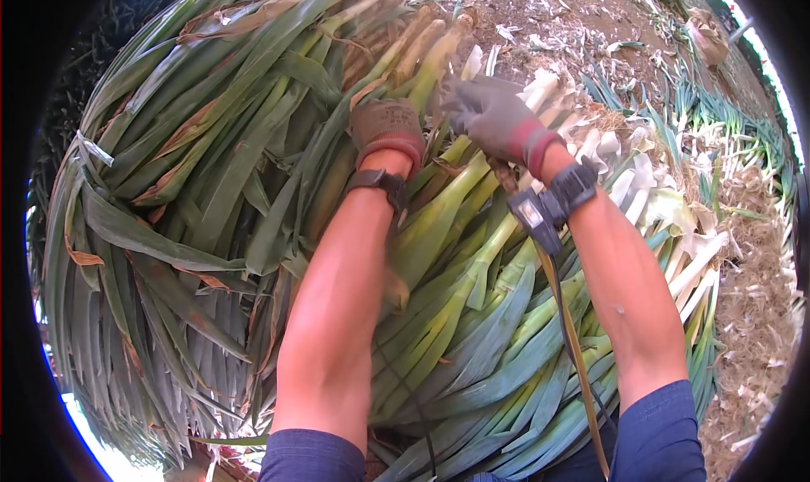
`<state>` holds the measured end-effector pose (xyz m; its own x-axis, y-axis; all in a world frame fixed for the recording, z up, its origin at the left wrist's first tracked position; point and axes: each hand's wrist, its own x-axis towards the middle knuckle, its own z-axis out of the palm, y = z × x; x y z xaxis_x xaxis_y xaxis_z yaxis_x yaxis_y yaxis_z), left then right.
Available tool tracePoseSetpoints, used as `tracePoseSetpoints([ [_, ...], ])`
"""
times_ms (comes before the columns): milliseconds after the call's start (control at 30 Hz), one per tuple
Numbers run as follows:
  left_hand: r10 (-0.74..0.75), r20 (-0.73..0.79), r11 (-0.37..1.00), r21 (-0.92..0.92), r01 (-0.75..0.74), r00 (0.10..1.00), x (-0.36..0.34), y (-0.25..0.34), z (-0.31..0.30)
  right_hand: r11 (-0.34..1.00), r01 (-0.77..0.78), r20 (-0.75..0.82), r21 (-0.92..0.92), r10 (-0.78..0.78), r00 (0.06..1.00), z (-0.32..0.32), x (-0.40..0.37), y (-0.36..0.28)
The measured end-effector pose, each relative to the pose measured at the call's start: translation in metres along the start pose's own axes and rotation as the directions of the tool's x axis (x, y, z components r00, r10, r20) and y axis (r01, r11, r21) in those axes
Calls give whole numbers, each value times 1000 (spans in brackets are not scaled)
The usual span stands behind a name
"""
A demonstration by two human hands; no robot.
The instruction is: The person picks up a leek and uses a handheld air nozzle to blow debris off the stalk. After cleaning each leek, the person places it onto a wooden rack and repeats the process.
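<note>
My left hand (388, 129), in a grey glove with a red cuff, is closed around a leek (434, 60) whose pale root end points up and away. To its right my right hand (494, 115), gloved the same way, reaches across beside that stalk. Its fingers are stretched toward the leek and slightly blurred. Below both hands lies a layer of leeks (472, 267) with white stalks and blue-green leaves. A large heap of untrimmed leeks (211, 136), with long drooping and partly browned leaves, rises on the left.
Peeled skins and root scraps (574, 18) litter the soil at the back. More leeks (717, 128) lie in a row at the far right, near a pale brown bundle (707, 37). A black device (536, 216) sits at my right wrist, with a long strap (574, 339) below it.
</note>
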<state>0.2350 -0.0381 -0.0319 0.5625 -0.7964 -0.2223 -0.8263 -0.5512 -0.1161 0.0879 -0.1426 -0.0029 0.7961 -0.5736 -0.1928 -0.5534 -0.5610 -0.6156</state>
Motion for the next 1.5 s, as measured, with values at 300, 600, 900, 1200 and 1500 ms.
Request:
tracePoseSetpoints([
  [300,68,254,962,-272,4,965,-38,-20,-4,998,6,-53,58,-3,999,-1,-27,10],
  [600,26,265,934,-351,72,964,-79,-30,17,991,27,-68,132,-18,998,-5,-43,6],
  [900,-25,231,950,-298,95,973,-92,-21,22,961,65,-117,270,-35,993,-8,-50,20],
  [1200,-17,248,948,-303,94,969,-108,-11,11,979,-24,-129,203,51,990,-16,-50,14],
  [1500,-60,201,909,-393,136,978,-110,-23,23,938,32,161,345,-93,983,10,-166,-20],
])
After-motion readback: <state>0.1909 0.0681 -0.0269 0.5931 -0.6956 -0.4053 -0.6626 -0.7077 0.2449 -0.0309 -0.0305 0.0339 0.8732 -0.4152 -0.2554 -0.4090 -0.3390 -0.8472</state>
